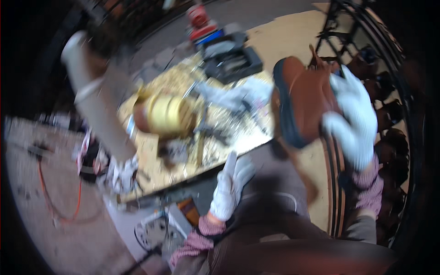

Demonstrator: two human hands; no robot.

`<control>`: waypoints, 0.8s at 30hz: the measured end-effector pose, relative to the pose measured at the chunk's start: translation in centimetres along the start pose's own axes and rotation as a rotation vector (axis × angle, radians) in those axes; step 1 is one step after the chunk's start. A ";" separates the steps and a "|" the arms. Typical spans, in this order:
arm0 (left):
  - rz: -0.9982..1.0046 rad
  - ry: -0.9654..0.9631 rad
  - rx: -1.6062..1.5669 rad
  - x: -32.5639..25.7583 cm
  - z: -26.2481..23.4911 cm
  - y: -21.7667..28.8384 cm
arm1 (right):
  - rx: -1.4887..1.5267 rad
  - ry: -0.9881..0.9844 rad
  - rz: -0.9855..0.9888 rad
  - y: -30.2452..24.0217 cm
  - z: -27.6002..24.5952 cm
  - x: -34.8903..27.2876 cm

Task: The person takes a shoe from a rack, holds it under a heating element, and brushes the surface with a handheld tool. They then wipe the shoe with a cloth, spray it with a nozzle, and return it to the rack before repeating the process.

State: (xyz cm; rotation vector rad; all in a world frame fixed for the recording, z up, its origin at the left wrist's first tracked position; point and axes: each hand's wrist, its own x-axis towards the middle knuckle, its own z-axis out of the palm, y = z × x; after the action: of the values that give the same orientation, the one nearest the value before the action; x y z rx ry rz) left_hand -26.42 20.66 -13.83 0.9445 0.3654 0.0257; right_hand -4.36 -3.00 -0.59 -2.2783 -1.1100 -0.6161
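Brown workpiece: rounded brown wooden piece with a dark band along its left edge, held up off the workbench at the right of the view.
Right hand: white-gloved, fingers wrapped over the piece's right side and closed on it.
Left hand: white-gloved, fingers extended and flat, holding nothing, low beside the bench's near edge.
Key relation: the piece lies up and to the right of the left hand, well apart; the right hand is already on it.
Long axis: runs roughly top to bottom, tilted slightly.
Bench items: yellow cylindrical block among pale shavings; dark tool case behind.
Image quality: motion blur, fine detail unreadable.
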 end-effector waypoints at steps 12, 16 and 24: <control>0.223 -0.082 -0.650 -4.5 -18.2 -5.9 | 0.358 -0.299 -0.315 -15.9 3.6 -7.3; 0.175 0.114 -0.844 -2.6 -20.2 -5.3 | 0.202 -0.333 -0.159 -14.8 3.7 -9.0; 0.407 0.187 -0.751 -3.5 -18.8 0.1 | 0.118 -0.370 0.070 -13.3 4.6 -14.3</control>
State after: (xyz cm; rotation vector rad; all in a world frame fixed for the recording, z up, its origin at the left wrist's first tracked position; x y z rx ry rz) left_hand -35.66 34.88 -22.73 0.2552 0.2940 0.5883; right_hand -22.37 -1.34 -9.22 -2.3724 -1.1905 -0.0973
